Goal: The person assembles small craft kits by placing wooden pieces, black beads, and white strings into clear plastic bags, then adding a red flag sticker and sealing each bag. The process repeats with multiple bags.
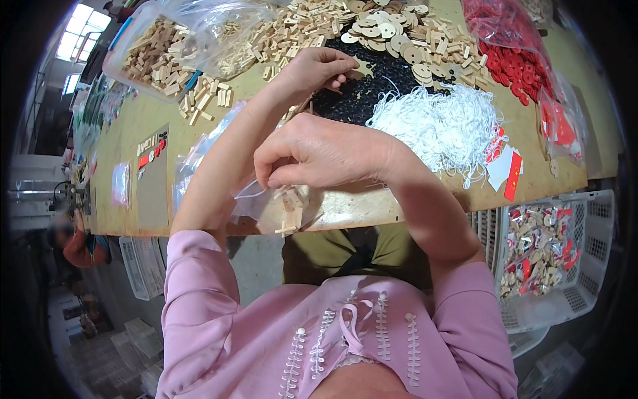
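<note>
In the head view, the right hand [322, 156] has its thumb and forefinger pressed together, pinching the edge of a clear plastic bag [248, 207]; the bag hangs just below that hand, over the near edge of the bench [372, 205], with pale wooden pieces [290, 209] seemingly inside. The left hand [322, 72] is farther forward, fingers drawn in toward the thumb over a bed of small black rings [335, 104]; whether it pinches anything cannot be told. Left of the left hand, a translucent tub [117, 61] is filled with wooden blocks [154, 56], and between tub and hand a loose clear bag [207, 41] holds smaller wooden sticks [229, 56]. Beyond that hand and to its right lie loose wooden discs [382, 30]. Far to its right, a red-tinted bag [495, 20] stands around a heap of red discs [508, 70], some spilling out on the near side. To the right of the right hand is a heap of white cords [438, 130]. Lower right of it, below the bench top, a white perforated crate [601, 229] contains many small packets [538, 249] showing wooden and red parts.
</note>
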{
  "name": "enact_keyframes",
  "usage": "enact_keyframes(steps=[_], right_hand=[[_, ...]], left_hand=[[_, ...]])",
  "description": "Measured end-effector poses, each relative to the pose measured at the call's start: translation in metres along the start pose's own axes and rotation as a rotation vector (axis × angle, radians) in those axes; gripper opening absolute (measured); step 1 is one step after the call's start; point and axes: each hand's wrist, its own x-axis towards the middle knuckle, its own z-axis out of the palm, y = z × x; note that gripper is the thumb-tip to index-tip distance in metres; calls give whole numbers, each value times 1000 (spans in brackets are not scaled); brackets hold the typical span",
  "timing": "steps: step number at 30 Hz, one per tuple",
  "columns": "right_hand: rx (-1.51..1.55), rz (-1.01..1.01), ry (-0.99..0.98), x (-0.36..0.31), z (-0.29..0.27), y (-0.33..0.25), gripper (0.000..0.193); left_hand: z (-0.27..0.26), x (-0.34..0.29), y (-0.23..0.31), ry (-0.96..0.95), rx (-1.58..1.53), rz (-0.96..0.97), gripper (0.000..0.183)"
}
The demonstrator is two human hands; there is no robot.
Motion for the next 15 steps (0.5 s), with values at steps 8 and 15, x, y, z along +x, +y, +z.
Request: enact_keyframes(steps=[8,15], right_hand=[[15,-20,-19,1,4,11,11],[6,-57,10,4,10,13,14]], left_hand=[[-11,-15,-20,-179,-1133,-333,46],[-3,-43,-14,-122,-1178,-312,56]])
